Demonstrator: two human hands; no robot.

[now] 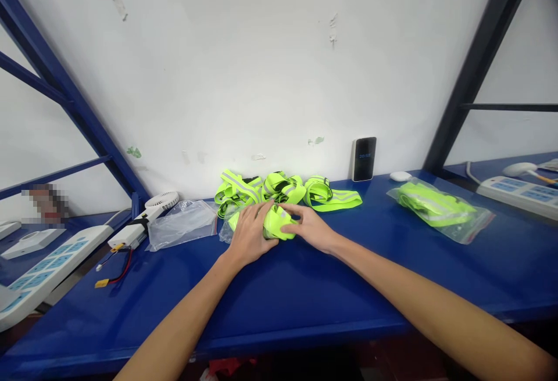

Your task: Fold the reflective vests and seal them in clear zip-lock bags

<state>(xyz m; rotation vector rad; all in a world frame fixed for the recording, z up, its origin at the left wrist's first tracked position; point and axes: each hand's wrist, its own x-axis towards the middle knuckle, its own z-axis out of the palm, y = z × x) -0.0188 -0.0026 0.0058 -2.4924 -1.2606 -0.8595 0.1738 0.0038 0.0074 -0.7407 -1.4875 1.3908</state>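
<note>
A bundled neon-yellow reflective strap (pixel 279 223) lies between my hands near the middle of the blue table. My left hand (pixel 253 234) curls palm-down over its left side, with clear plastic bag film (pixel 225 233) poking out beside the fingers. On the right side of the bundle, my right hand (pixel 314 229) grips it between thumb and fingers. How much of the strap is inside the film is hidden by my left hand. Just behind are three more coiled reflective straps: a left one (pixel 238 188), a middle one (pixel 285 188) and a right one (pixel 333 194) with its tail laid out.
Flat clear zip bags (pixel 183 224) lie left of my hands, near a white handheld fan (pixel 162 200) and a cable with yellow connectors (pixel 115 279). Rightward lies a bagged reflective strap (pixel 436 204). A phone (pixel 364 159) leans on the wall. Power strips (pixel 56 265) flank the table.
</note>
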